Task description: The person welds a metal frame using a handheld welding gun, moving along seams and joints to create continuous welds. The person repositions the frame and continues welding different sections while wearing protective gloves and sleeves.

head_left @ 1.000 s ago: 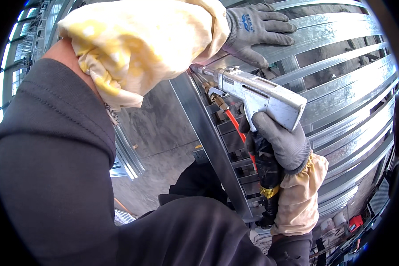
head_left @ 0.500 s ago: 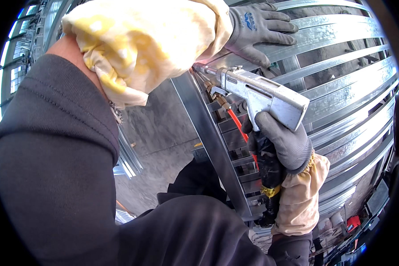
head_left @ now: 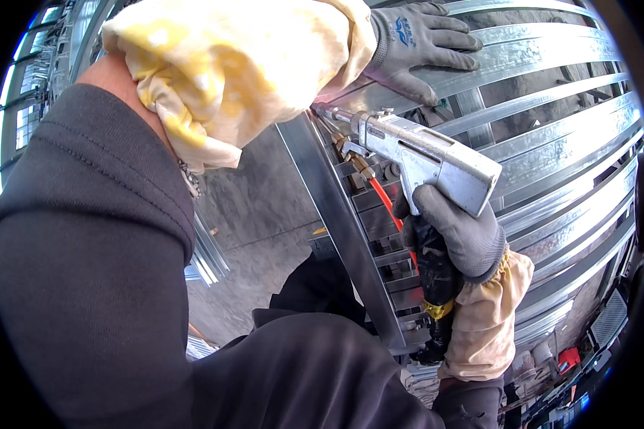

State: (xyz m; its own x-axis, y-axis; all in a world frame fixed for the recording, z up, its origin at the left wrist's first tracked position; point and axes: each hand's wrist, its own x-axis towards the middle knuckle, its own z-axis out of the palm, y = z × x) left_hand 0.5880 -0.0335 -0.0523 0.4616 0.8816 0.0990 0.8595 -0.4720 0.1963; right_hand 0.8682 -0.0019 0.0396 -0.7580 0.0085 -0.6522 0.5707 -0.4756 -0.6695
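Observation:
My right hand (head_left: 461, 232), in a grey glove, is closed round the black-wrapped handle of a silver pistol-shaped welding gun (head_left: 433, 159). Its narrow nozzle points up and left, ending beside a joint of the metal frame, partly under my left sleeve. A red hose (head_left: 385, 200) with a brass fitting (head_left: 361, 166) runs below the barrel. My left hand (head_left: 426, 50), gloved too, lies flat with fingers spread on a shiny metal bar (head_left: 522, 61) at the top. The sleeve of that arm hides part of the frame's corner.
Many parallel galvanized bars (head_left: 551, 150) stretch across the right side. A wide dark steel edge bar (head_left: 343, 236) slants down beside my knee (head_left: 308, 357). Grey concrete floor (head_left: 257, 207) shows at left, with metal strips (head_left: 209, 254) on it. A red object (head_left: 569, 360) lies at lower right.
The gun and my right hand have shifted very slightly right and down in the picture. Both hands keep the same pose.

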